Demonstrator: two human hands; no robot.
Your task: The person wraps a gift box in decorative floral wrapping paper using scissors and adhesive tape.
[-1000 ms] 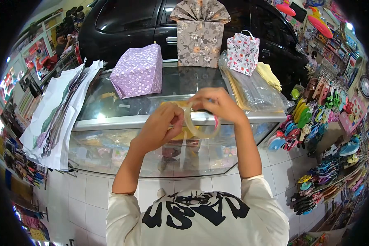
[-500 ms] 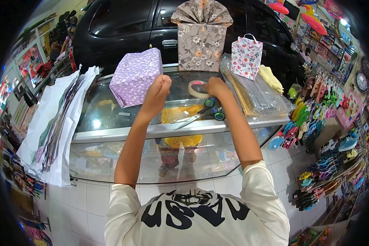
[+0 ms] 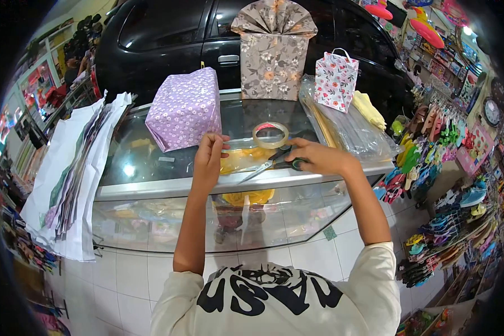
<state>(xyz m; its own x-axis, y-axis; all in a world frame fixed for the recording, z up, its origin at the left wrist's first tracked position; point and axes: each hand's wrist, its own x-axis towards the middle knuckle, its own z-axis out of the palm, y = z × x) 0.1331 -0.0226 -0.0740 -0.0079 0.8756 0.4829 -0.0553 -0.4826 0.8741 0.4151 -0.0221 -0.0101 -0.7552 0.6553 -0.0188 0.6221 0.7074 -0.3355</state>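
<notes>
My left hand (image 3: pixel 209 155) is closed in a pinch above the glass counter, near the front corner of the purple flowered package (image 3: pixel 186 109); what its fingers hold is too small to name. My right hand (image 3: pixel 313 157) reaches over the handles of the scissors (image 3: pixel 260 169), its fingers bent and partly covering them; whether it grips them is unclear. The scissors lie with blades pointing left near the counter's front edge. Just behind them, a roll of tape (image 3: pixel 271 136) rests beside my right fingertips. Yellow material (image 3: pixel 241 159) shows between my hands.
A tall brown flowered package (image 3: pixel 271 67) stands at the back, with a small flowered bag (image 3: pixel 336 83) on plastic packs (image 3: pixel 350 130) to its right. Folded wrapping sheets (image 3: pixel 73 173) hang at the left. A black car (image 3: pixel 168 33) stands behind the glass counter (image 3: pixel 151 189).
My right hand has left the tape roll and come forward to the scissors' handles. My left hand has moved down toward the counter's front edge.
</notes>
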